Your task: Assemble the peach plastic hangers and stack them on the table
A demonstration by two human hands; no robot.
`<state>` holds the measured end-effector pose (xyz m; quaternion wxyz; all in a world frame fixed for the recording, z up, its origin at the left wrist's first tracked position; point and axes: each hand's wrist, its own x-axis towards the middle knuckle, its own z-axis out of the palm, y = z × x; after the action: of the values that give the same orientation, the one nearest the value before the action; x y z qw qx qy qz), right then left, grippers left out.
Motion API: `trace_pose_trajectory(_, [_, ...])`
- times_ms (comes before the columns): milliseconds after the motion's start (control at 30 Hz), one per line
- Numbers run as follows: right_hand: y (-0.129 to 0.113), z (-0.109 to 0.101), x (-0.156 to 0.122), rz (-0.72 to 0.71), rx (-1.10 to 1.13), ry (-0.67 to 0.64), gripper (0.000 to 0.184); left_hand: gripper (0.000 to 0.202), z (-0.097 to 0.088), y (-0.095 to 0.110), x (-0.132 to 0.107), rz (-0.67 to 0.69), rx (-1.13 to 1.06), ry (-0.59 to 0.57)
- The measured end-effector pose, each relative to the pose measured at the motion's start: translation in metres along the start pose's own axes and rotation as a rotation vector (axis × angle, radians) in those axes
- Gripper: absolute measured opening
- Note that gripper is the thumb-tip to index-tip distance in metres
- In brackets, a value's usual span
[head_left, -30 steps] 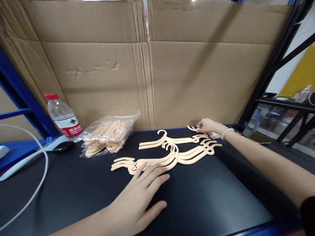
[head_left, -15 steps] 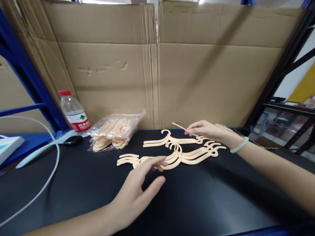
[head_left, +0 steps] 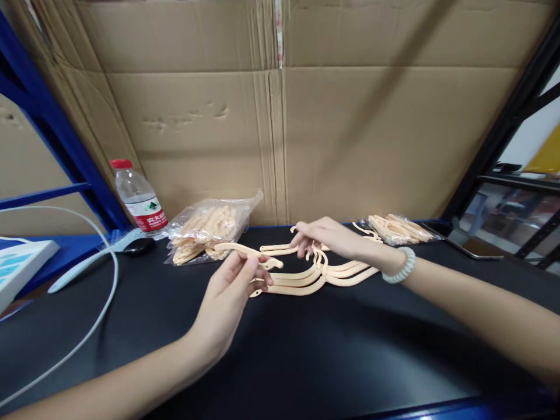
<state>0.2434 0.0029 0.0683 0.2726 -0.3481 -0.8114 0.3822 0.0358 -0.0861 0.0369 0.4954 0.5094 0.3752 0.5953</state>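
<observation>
My left hand [head_left: 230, 291] is closed, thumb and fingers pinching a beige curved plastic hanger arm [head_left: 231, 248] above the table. My right hand [head_left: 326, 236] hovers over the hanger parts, its fingers loosely bent and apart with no held piece visible. Beneath and between the hands lie several beige folding hangers [head_left: 297, 289], side by side with hooks near the middle. Behind my right fingers, another hanger [head_left: 275, 249] is partly hidden. The left ends of the row are covered by my left hand.
A clear bag of hanger parts [head_left: 210, 224] lies behind my left hand; another bag [head_left: 400, 228] lies back right beside a phone-like slab [head_left: 470, 245]. A red-capped bottle [head_left: 142, 201], black mouse-like object [head_left: 139, 246] and white cable [head_left: 114, 274] are left. Cardboard [head_left: 394, 128] stands behind.
My left hand has closed on a hanger arm. My right hand has moved left toward the middle, and the thin piece it held is no longer seen in it. The view has tilted down slightly.
</observation>
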Motion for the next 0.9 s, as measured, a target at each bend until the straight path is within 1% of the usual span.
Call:
trace_pose_trajectory(33, [0.008, -0.011, 0.001, -0.015, -0.18, 0.092, 0.048, 0.021, -0.001, 0.002, 0.004, -0.013, -0.036, 0.02])
trace_pose_trajectory(67, [0.016, -0.021, 0.001, -0.022, -0.367, 0.144, 0.039, 0.023, -0.003, 0.004, 0.007, -0.018, -0.06, 0.035])
trace_pose_trajectory(100, [0.025, -0.031, 0.0, -0.018, -0.447, 0.163, 0.029, 0.024, -0.004, 0.006, 0.01, -0.014, -0.072, 0.047])
trace_pose_trajectory(133, [0.034, -0.038, -0.002, -0.01, -0.494, 0.157, 0.022, 0.025, -0.006, 0.007, 0.013, -0.008, -0.074, 0.055])
trace_pose_trajectory(200, [0.053, -0.046, -0.008, 0.01, -0.52, 0.114, 0.014, 0.025, -0.009, 0.008, 0.019, 0.004, -0.064, 0.067])
trace_pose_trajectory(300, [0.076, -0.044, -0.013, 0.022, -0.54, 0.077, 0.012, 0.028, -0.013, 0.007, 0.023, 0.011, -0.037, 0.075])
trace_pose_trajectory(367, [0.085, -0.039, -0.013, 0.016, -0.547, 0.086, 0.014, 0.032, -0.014, 0.005, 0.025, 0.007, -0.023, 0.08])
trace_pose_trajectory(467, [0.085, -0.034, -0.01, -0.002, -0.55, 0.122, 0.017, 0.036, -0.014, 0.005, 0.026, 0.006, -0.043, 0.083])
trace_pose_trajectory(600, [0.068, -0.04, -0.012, -0.025, -0.56, 0.219, 0.015, 0.038, -0.014, 0.011, 0.028, 0.004, -0.076, 0.072])
trace_pose_trajectory(700, [0.056, -0.049, -0.023, -0.035, -0.569, 0.306, 0.013, 0.036, -0.015, 0.015, 0.03, 0.02, -0.037, 0.066])
trace_pose_trajectory(767, [0.052, -0.052, -0.033, -0.056, -0.556, 0.361, 0.012, 0.033, -0.016, 0.015, 0.03, 0.027, 0.001, 0.057])
trace_pose_trajectory(900, [0.054, -0.049, -0.056, -0.182, -0.506, 0.453, 0.014, 0.027, -0.024, 0.007, 0.029, -0.004, 0.045, 0.013])
